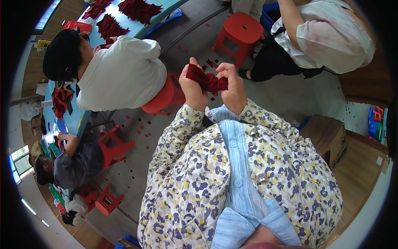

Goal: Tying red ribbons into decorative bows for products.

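We see left hand (193, 90) and right hand (234, 92) grasping the cloth (209, 81), one per end; it's bunched between them, probably pinched both sides for control. Stool (240, 29) beyond the grip, scraps (148, 135) lower, leftward.

Deep, dark red cloth (213, 83) between the fingers (228, 68). Below them, a cream jacket (186, 166) blotched purple-grey and yellow, over a streaky light-blue shirt (236, 162). Above and right of them, a bright red stool (244, 33). Left of them, a white top (120, 79), a black cap (62, 56) and a pale turquoise table (137, 30).
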A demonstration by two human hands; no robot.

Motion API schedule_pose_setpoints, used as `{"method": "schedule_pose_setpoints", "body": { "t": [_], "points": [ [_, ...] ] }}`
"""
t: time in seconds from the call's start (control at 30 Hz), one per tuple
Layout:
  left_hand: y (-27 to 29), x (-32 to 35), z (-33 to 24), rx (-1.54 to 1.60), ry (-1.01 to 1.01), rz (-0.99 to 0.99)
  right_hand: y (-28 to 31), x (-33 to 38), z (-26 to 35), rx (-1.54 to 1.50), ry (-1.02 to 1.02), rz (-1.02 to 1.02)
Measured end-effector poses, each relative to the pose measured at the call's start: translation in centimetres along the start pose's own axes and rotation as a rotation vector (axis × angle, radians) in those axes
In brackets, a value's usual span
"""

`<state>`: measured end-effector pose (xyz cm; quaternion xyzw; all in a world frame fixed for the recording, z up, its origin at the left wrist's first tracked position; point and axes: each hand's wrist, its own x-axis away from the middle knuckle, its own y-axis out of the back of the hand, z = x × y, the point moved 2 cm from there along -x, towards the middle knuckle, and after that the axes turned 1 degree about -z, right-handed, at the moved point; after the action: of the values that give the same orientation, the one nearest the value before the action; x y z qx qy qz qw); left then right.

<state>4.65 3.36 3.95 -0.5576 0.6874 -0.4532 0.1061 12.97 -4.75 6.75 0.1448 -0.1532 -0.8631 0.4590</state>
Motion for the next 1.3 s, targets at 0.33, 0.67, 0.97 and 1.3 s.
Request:
{"method": "schedule_pose_setpoints", "body": {
  "t": [0.33,0.67,0.97,1.3],
  "points": [
    [-0.1,1.4,-3.1,-0.848,-0.828,0.417,0.4,-0.1,-0.8,-0.588,-0.288,0.392],
    [-0.2,1.0,-0.7,-0.37,0.325,0.143,0.9,0.0,0.3,-0.074,0.113,0.102],
    [1.0,1.4,0.8,-0.123,0.707,0.051,1.7,-0.3,0.1,0.205,0.337,0.084],
    [1.2,-0.4,-0.2,-0.647,-0.304,0.254,0.6,-0.1,-0.2,-0.132,0.045,0.064]
  ]
}}
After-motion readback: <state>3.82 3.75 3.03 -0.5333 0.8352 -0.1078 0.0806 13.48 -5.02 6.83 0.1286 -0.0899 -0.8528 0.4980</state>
